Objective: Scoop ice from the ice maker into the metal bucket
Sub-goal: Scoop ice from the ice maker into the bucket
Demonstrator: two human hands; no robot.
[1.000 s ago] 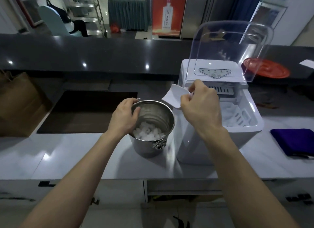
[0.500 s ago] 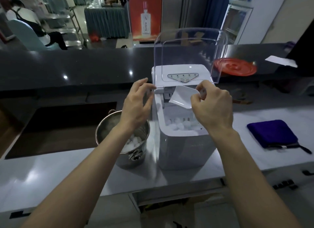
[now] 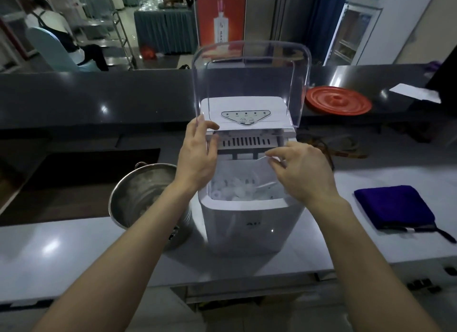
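The white ice maker (image 3: pixel 249 223) stands at the counter's middle with its clear lid (image 3: pixel 249 79) raised. Ice pieces (image 3: pixel 235 189) fill its basket. My left hand (image 3: pixel 197 158) holds the lid's lower left corner between thumb and fingers. My right hand (image 3: pixel 301 176) reaches over the basket's right side and pinches the upper edge of the white translucent scoop (image 3: pixel 244 169), which lies tilted over the ice. The metal bucket (image 3: pixel 133 195) stands just left of the ice maker, partly behind my left forearm; its contents are blurred.
A folded blue cloth (image 3: pixel 393 205) lies on the counter at the right. On the raised dark bar top (image 3: pixel 99 97) behind rest a red round lid (image 3: pixel 338 100) and a white paper (image 3: pixel 415 93). A dark sink recess (image 3: pixel 81 168) lies to the left.
My left hand rose from beside the bucket to the lid's left corner. My right hand lowered the scoop from above the opening into the ice basket. The view moved closer.
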